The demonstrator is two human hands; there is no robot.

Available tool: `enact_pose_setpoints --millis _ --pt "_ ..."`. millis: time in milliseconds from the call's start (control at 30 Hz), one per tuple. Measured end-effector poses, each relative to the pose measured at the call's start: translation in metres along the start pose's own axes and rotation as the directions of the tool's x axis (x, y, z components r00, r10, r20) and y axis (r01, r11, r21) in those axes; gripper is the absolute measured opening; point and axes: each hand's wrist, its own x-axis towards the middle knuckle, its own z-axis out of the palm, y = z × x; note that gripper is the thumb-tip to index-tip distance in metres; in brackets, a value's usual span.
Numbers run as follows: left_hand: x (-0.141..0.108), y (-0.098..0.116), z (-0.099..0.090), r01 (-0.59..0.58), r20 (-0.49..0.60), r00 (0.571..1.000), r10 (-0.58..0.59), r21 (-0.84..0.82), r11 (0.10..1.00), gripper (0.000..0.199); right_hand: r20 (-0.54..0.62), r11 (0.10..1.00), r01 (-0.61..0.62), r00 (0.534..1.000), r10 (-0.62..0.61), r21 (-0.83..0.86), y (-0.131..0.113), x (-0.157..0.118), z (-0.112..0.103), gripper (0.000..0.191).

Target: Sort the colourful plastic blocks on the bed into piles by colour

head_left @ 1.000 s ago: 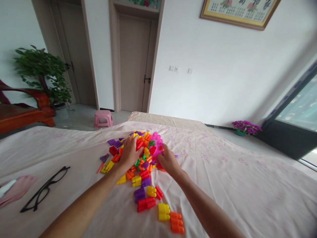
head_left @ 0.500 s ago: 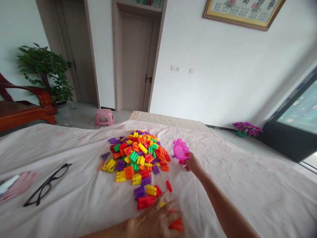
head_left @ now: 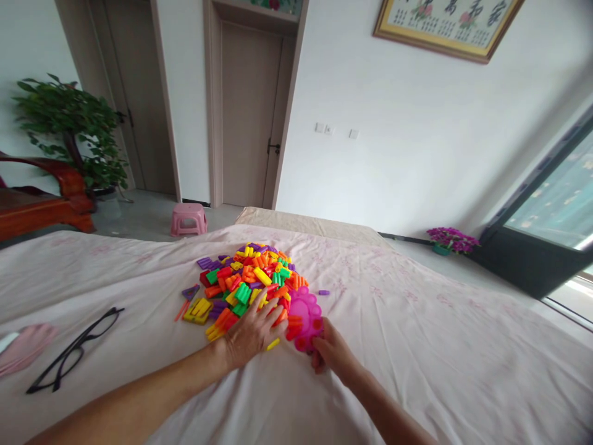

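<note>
A heap of red, orange, yellow, green and purple plastic toy blocks point(head_left: 241, 290) lies on the bedsheet. My left hand point(head_left: 254, 330) rests on the near side of the heap, its fingers spread over several blocks. At the heap's right edge, my right hand point(head_left: 327, 346) grips a translucent pink flower-shaped plastic piece point(head_left: 306, 309) by its rim. Red blocks point(head_left: 294, 326) are beside or against that piece; I cannot tell which. One narrow yellow block point(head_left: 273, 344) lies below my left fingertips, and a small purple block point(head_left: 323, 292) sits apart on the right.
Black-framed glasses point(head_left: 76, 349) and a pink cloth point(head_left: 28, 349) lie to the left on the pale sheet point(head_left: 417, 371). A blue and orange triangular item point(head_left: 189, 293) is by the heap. Beyond the sheet stand a pink stool point(head_left: 189, 219), a wooden chair point(head_left: 46, 198) and plants.
My left hand has moved forward to the heap, and the loose blocks near me are now up against it. My right hand has brought the pink piece left and nearer, against the heap's edge.
</note>
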Motion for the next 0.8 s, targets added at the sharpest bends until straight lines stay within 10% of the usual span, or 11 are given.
enact_pose_setpoints --millis 233,400,600,800 --pt "0.010 -0.038 -0.003 0.096 0.007 0.995 -0.096 -0.020 0.995 0.028 0.040 0.962 0.103 0.992 -0.117 0.253 -0.034 0.001 0.046 0.036" --pt "0.016 -0.086 -0.003 0.283 -0.034 0.957 -0.289 -0.116 0.952 0.036 -0.016 0.967 0.214 0.977 -0.214 0.139 -0.066 0.025 0.046 0.040" --pt "0.016 -0.140 0.016 0.625 0.024 0.743 -0.669 -0.381 0.681 0.042 -0.154 0.843 0.342 0.887 -0.436 -0.416 -0.095 0.056 0.029 0.041" --pt "-0.023 -0.181 0.029 0.766 0.097 0.550 -0.829 -0.454 0.455 0.052 -0.408 0.968 0.180 0.881 -0.237 -0.173 -0.051 0.073 -0.042 0.045"
